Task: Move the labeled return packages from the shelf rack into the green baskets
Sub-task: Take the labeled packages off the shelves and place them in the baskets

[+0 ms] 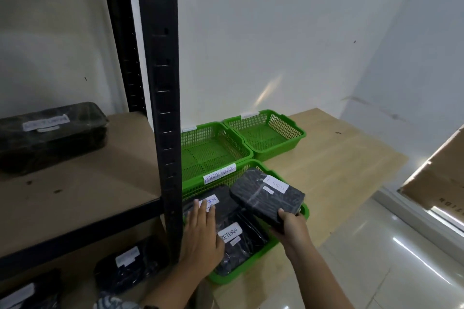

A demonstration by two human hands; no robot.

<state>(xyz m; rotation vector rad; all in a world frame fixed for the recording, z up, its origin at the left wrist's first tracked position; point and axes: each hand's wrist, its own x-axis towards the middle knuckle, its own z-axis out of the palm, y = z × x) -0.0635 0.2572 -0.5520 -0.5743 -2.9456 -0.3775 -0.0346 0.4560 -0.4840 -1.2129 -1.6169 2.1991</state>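
- The held package [261,199], black and plastic-wrapped, is tilted above the right rim of the near basket [267,249]. Its long axis runs diagonally from the near right to the far left, label side up.
- Its white label [276,185] is handwritten; only "URN" can be read.
- A tag [219,173] on the near basket's far wall reads "RETURN OVERDUE".
- Two packages lie in that basket, the far one [224,194] and the near one [244,242], each labelled "RETURN".
- The right hand [291,224] grips the held package's near end, thumb on top and fingers underneath.
- The left hand [200,231] lies flat on the basket's packages, fingers straight, fingertips on the far one's label.
- Two more baskets [213,148] [266,133] sit behind on the table [339,165]; their tags are unreadable.
- On the rack [165,108], a shelf package [50,133] has a blurred label.
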